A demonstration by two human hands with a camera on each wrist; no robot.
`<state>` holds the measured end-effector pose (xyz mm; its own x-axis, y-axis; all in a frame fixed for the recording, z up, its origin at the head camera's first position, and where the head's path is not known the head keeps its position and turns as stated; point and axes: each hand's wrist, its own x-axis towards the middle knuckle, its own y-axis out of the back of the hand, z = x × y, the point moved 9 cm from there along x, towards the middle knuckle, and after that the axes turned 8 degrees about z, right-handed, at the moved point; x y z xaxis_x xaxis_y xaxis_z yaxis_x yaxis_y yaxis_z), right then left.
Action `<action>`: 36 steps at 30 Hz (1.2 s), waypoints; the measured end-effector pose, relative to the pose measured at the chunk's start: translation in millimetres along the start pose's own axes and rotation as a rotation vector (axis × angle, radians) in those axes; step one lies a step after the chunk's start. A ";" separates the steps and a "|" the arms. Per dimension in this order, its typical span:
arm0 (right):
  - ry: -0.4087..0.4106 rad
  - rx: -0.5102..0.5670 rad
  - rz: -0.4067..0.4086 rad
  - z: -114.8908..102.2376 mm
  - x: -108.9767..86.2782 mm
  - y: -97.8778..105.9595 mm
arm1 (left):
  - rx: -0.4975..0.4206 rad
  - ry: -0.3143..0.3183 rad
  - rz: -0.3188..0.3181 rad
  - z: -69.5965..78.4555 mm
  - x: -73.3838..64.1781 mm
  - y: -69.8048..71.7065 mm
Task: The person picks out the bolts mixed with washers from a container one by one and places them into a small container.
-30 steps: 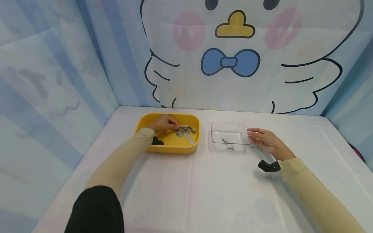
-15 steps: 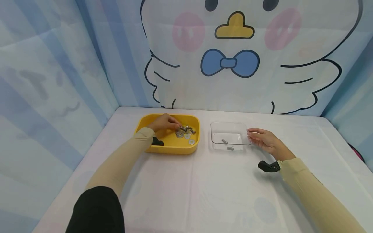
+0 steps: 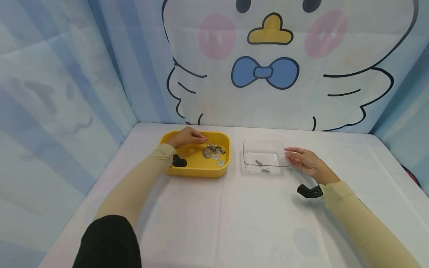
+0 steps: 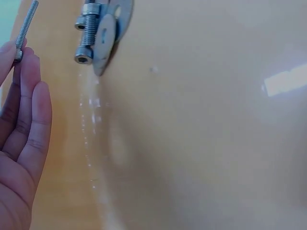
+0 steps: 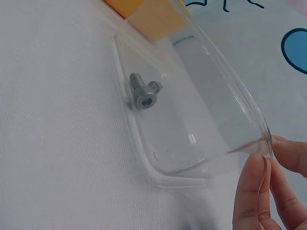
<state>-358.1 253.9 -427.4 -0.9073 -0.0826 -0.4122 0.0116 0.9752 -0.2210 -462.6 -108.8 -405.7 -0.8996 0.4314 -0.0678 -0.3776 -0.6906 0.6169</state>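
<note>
My left hand (image 3: 187, 137) is over the back of the yellow tray (image 3: 196, 172), pinching a thin socket head screw (image 4: 26, 28) by its head, threaded end pointing up in the left wrist view. Beside it in the tray lies a heap of socket head screws (image 4: 86, 40) and flat washers (image 4: 104, 45), with more washers (image 3: 220, 163) spread toward the front. With thumb and fingers, my right hand (image 3: 306, 162) pinches the right rim of a clear plastic box (image 3: 266, 165). Two socket head screws (image 5: 144, 97) lie inside this box, close together in the right wrist view.
Both containers stand side by side toward the back of a table with a white cloth (image 3: 218, 216). Behind them hangs a printed curtain (image 3: 264, 104), with blue side curtains (image 3: 60, 96) at left and right. Black wrist cameras (image 3: 309, 191) sit on both wrists.
My left hand has lifted away from the heap, slightly up and to the left, with the screw now showing at its fingertips. The right hand and clear box have stayed still.
</note>
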 end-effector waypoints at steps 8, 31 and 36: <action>0.005 -0.025 0.014 1.4 2.2 2.9 | -0.030 0.005 0.023 6.0 2.8 5.7; -0.015 -0.020 0.020 2.0 2.8 3.3 | -0.242 0.103 0.102 39.5 -1.3 13.8; -0.007 -0.044 0.036 2.2 4.3 4.0 | -0.272 0.168 0.133 41.9 -0.5 12.3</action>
<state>-361.1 257.0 -432.0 -0.9037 -0.0482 -0.4254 0.0261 0.9856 -0.1671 -457.6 -93.2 -365.3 -0.9600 0.2409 -0.1430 -0.2787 -0.8734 0.3993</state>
